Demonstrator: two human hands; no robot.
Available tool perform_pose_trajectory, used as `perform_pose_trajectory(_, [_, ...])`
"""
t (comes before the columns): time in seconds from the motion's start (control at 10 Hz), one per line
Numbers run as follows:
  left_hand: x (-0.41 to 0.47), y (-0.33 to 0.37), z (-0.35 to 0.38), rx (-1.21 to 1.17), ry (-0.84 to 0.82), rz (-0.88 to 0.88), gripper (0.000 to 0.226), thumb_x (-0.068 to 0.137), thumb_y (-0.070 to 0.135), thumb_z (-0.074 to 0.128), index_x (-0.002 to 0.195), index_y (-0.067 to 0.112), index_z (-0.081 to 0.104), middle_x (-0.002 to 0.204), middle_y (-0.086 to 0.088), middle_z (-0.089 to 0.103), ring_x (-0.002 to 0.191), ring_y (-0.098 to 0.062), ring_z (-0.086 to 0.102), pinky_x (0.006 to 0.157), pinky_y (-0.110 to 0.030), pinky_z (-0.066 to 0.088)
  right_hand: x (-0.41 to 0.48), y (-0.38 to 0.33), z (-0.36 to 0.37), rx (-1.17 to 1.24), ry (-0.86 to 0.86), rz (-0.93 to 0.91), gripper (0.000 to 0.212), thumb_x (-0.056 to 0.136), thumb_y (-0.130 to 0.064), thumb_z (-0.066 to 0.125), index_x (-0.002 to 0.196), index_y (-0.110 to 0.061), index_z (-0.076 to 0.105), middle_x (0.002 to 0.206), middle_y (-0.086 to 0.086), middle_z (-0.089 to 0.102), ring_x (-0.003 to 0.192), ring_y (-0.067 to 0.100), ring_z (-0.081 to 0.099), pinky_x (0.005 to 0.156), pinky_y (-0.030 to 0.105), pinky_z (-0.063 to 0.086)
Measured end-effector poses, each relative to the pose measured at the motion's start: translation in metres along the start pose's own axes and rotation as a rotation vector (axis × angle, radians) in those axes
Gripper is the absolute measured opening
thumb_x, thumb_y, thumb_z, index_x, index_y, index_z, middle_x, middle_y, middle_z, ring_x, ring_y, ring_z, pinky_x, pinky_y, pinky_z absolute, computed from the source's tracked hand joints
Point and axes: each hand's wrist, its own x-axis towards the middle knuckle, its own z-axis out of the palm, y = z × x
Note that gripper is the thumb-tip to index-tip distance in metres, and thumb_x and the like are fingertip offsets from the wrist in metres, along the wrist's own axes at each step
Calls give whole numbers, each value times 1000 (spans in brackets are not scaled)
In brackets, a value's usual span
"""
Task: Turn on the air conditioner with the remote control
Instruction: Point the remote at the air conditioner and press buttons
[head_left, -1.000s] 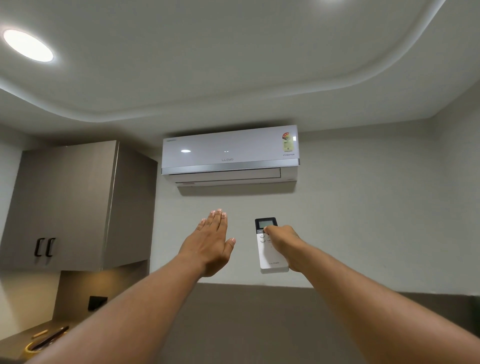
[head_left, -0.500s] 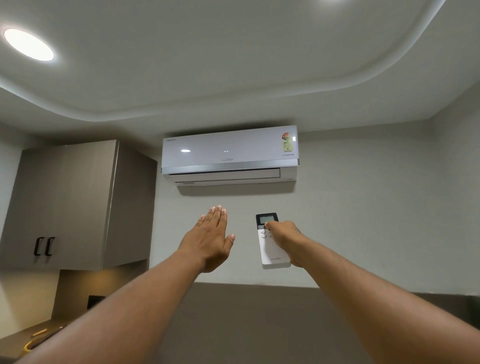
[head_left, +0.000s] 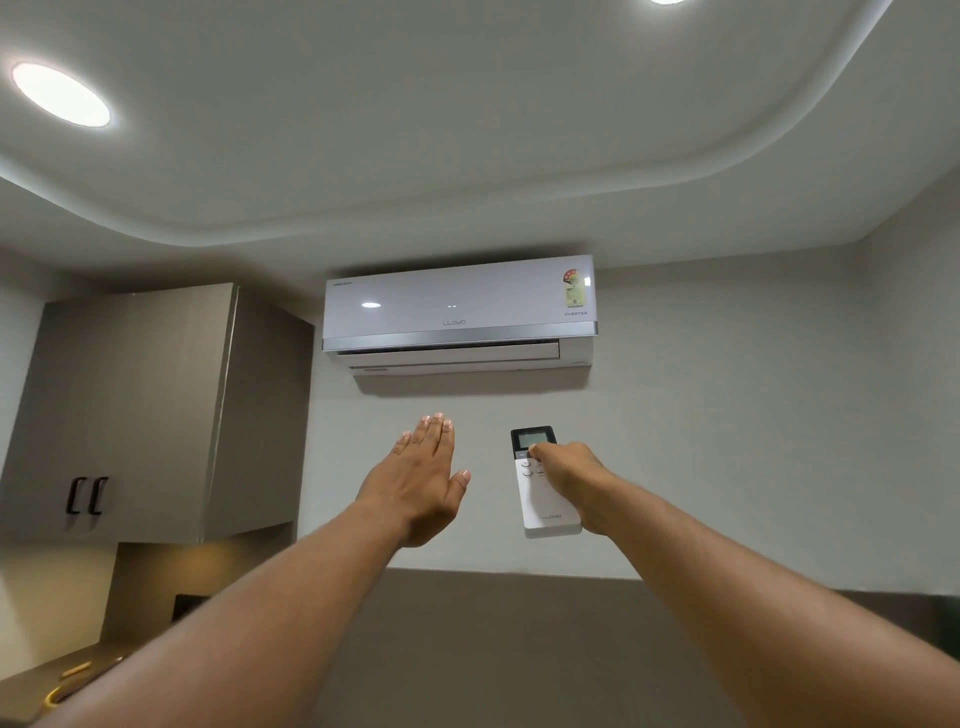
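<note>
A white wall-mounted air conditioner (head_left: 459, 306) hangs high on the wall ahead, and a dark gap shows above its bottom louver. My right hand (head_left: 574, 480) holds a white remote control (head_left: 537, 501) upright below the unit, its dark display at the top. The thumb rests on the buttons just under the display. My left hand (head_left: 423, 478) is raised beside it, flat, fingers together and pointing up, holding nothing.
A grey wall cabinet (head_left: 140, 410) with two black handles hangs at the left. Below it a countertop (head_left: 31, 691) carries a few small items. A darker wall panel (head_left: 493, 649) runs under the arms. A round ceiling light (head_left: 61, 94) glows at upper left.
Both hands have risen slightly toward the air conditioner. A dark gap has appeared above the unit's louver.
</note>
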Motion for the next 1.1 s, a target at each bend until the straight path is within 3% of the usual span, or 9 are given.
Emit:
perform_pose_trajectory(0.2, [-1, 1, 2, 3, -8, 0, 69, 100, 48, 15, 153, 10, -9, 163, -8, -12, 149, -19, -10, 120, -35, -2, 4, 5, -3, 43, -14, 45, 11, 90, -19, 51, 88, -12, 59, 79, 10, 67, 71, 31, 67, 65, 32, 54])
perform_pose_trajectory(0.3, [-1, 4, 3, 3, -9, 7, 69, 100, 48, 15, 153, 10, -9, 163, -8, -12, 149, -19, -10, 120, -35, -2, 6, 12, -4, 145, -79, 85, 12, 95, -16, 48, 98, -7, 55, 87, 21, 73, 79, 39, 76, 77, 51, 61])
perform_pose_trajectory(0.4, [-1, 5, 5, 6, -13, 10, 69, 100, 48, 15, 153, 11, -8, 163, -8, -12, 149, -19, -9, 120, -35, -2, 7, 16, -4, 175, -122, 108, 15, 97, -17, 48, 103, -4, 53, 82, 23, 73, 73, 40, 76, 76, 54, 61])
perform_pose_trajectory(0.6, [-1, 6, 10, 10, -22, 8, 69, 100, 48, 15, 153, 11, -8, 163, -7, -12, 149, -19, -10, 120, -35, -2, 7, 23, -10, 184, -155, 141, 15, 92, -12, 45, 103, -5, 51, 70, 22, 74, 60, 37, 74, 63, 45, 62])
perform_pose_trajectory(0.7, [0, 6, 12, 13, -22, 10, 69, 100, 48, 15, 153, 11, -8, 163, -8, -12, 149, -19, -9, 119, -34, -2, 6, 23, -13, 189, -155, 153, 17, 84, -9, 45, 100, -7, 48, 78, 25, 72, 55, 37, 72, 58, 40, 60])
perform_pose_trajectory(0.9, [2, 7, 13, 13, -13, 13, 70, 100, 48, 16, 154, 11, -8, 163, -8, -11, 149, -19, -9, 119, -34, -3, 10, 25, -14, 207, -137, 127, 21, 77, -7, 42, 98, -7, 45, 86, 28, 69, 57, 40, 71, 68, 46, 58])
perform_pose_trajectory(1.1, [5, 8, 11, 19, -9, 13, 69, 100, 48, 15, 154, 11, -8, 163, -7, -12, 149, -19, -10, 118, -33, -4, 10, 22, -13, 194, -151, 66, 16, 83, -4, 44, 99, -4, 46, 84, 28, 70, 61, 40, 73, 65, 45, 60])
